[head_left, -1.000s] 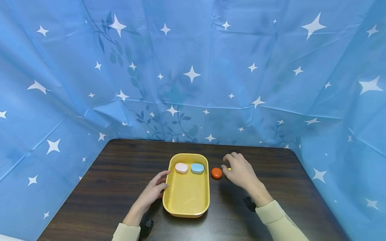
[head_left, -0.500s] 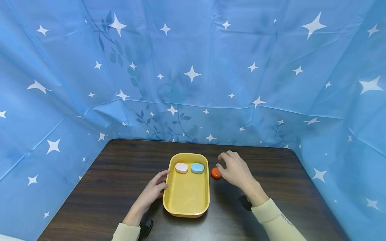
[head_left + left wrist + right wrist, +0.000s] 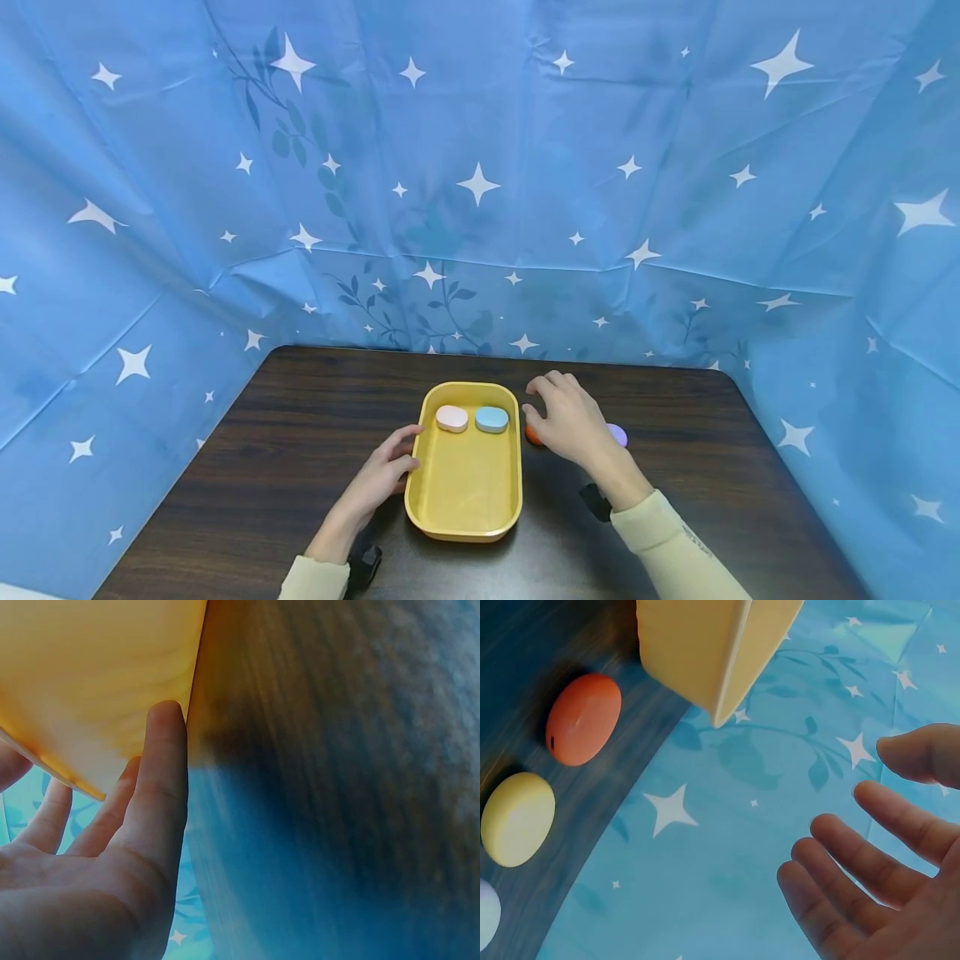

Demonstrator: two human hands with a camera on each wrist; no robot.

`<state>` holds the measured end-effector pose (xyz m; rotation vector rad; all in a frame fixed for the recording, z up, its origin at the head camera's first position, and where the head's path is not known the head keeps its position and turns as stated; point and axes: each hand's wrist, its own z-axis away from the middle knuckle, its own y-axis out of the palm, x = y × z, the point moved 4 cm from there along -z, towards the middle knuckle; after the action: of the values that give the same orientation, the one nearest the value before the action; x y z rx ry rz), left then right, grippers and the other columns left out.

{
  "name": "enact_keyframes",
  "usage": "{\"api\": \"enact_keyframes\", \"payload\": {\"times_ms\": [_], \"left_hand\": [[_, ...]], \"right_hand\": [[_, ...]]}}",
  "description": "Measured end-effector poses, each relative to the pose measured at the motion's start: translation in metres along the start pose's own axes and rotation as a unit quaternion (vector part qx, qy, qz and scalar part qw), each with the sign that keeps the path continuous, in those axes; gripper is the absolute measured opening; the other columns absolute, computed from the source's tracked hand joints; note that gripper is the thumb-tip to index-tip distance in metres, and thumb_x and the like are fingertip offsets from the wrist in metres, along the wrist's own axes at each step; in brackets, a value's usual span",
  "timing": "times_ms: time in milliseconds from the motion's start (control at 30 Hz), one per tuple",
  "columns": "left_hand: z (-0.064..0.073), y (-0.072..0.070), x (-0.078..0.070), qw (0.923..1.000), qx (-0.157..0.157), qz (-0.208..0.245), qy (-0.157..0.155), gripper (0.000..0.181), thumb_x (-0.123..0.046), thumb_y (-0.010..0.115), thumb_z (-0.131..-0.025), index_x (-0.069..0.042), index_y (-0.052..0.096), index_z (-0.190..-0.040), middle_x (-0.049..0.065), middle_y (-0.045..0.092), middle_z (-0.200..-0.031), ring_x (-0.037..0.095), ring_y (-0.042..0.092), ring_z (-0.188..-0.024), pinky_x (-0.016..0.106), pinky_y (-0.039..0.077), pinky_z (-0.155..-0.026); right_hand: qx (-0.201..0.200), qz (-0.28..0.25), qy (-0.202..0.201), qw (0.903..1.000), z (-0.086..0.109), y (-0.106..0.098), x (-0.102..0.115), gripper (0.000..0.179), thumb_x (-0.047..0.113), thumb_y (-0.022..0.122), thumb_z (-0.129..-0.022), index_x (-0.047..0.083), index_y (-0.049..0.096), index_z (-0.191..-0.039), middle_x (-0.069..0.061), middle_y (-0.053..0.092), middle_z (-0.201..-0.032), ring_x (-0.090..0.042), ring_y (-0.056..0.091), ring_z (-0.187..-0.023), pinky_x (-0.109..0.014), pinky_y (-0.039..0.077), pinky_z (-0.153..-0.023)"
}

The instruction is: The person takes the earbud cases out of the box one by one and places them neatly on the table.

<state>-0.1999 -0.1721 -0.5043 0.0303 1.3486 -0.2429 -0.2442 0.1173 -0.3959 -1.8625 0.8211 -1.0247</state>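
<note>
A yellow rectangular tray (image 3: pixel 465 500) lies on the table. My left hand (image 3: pixel 378 475) touches its left side; in the left wrist view straight fingers rest along the outer wall. Inside the tray's far end sit a pink rounded oval piece (image 3: pixel 452 418) and a light blue one (image 3: pixel 492 419). To the right, my right hand (image 3: pixel 573 425) hovers over the table with nothing in its parted fingers. Partly covered by it are an orange rounded piece (image 3: pixel 533 435) and a purple one (image 3: pixel 617 434). A yellow rounded piece (image 3: pixel 517 819) shows only in the right wrist view, between those two.
The dark wooden table (image 3: pixel 322 400) has rounded far corners. A blue cloth (image 3: pixel 480 225) with white stars hangs behind it and along its sides.
My right hand has moved left and slightly away, from above the yellow piece to above the orange piece. The purple piece has come into sight. My left hand and the tray stay put.
</note>
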Motion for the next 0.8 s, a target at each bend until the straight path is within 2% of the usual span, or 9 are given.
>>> {"api": "enact_keyframes", "payload": {"times_ms": [200, 467, 800], "left_hand": [[0.000, 0.000, 0.000, 1.0000, 0.001, 0.004, 0.001, 0.054, -0.012, 0.054, -0.100, -0.012, 0.042, -0.153, 0.023, 0.048, -0.147, 0.033, 0.060, -0.120, 0.050, 0.055, -0.092], [0.000, 0.000, -0.001, 1.0000, 0.000, 0.004, 0.002, 0.054, -0.012, 0.055, -0.099, -0.013, 0.042, -0.152, 0.023, 0.047, -0.148, 0.034, 0.059, -0.122, 0.050, 0.054, -0.092], [0.002, 0.000, -0.001, 1.0000, 0.000, 0.003, 0.004, 0.054, -0.012, 0.054, -0.100, -0.013, 0.042, -0.153, 0.023, 0.047, -0.149, 0.034, 0.059, -0.122, 0.052, 0.053, -0.094]], "right_hand": [[-0.010, 0.003, -0.012, 0.9999, -0.003, 0.004, 0.007, 0.022, 0.019, 0.070, -0.092, 0.008, 0.070, -0.110, -0.005, 0.064, -0.107, -0.024, 0.055, -0.095, -0.042, 0.052, -0.080], [-0.005, 0.002, -0.020, 0.9998, -0.008, 0.010, 0.015, 0.022, 0.019, 0.071, -0.092, 0.009, 0.071, -0.111, -0.006, 0.064, -0.107, -0.023, 0.054, -0.093, -0.040, 0.052, -0.077], [0.008, 0.007, -0.021, 0.9997, -0.014, 0.019, 0.020, 0.024, 0.021, 0.070, -0.092, 0.009, 0.071, -0.113, -0.006, 0.065, -0.110, -0.024, 0.056, -0.096, -0.040, 0.053, -0.081]]}}
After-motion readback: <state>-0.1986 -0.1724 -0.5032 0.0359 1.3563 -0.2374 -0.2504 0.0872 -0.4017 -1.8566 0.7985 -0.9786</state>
